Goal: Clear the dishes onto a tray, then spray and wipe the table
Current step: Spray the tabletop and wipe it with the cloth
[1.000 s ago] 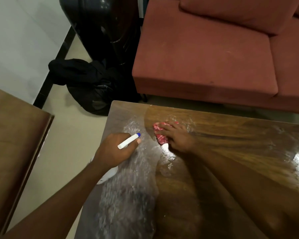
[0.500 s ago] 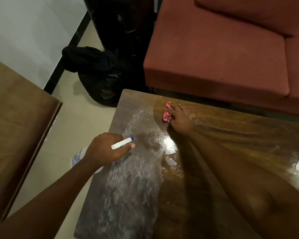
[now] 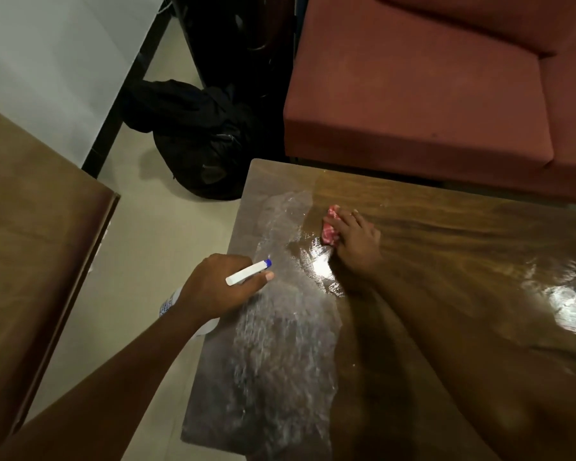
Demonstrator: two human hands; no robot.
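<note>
Our right grip (image 3: 356,242) presses spread fingers on the crumpled red-and-white cloth (image 3: 330,227) near the brown wooden tabletop's (image 3: 446,261) far left corner, the long wet spray streak (image 3: 280,344) lying just leftward, toward our left grip (image 3: 220,287) curled round the white, blue-tipped spray bottle (image 3: 248,272).

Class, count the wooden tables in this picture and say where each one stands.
2. The wet table fills the centre and right; the second table stands at the left edge. Others may lie outside the view.
</note>
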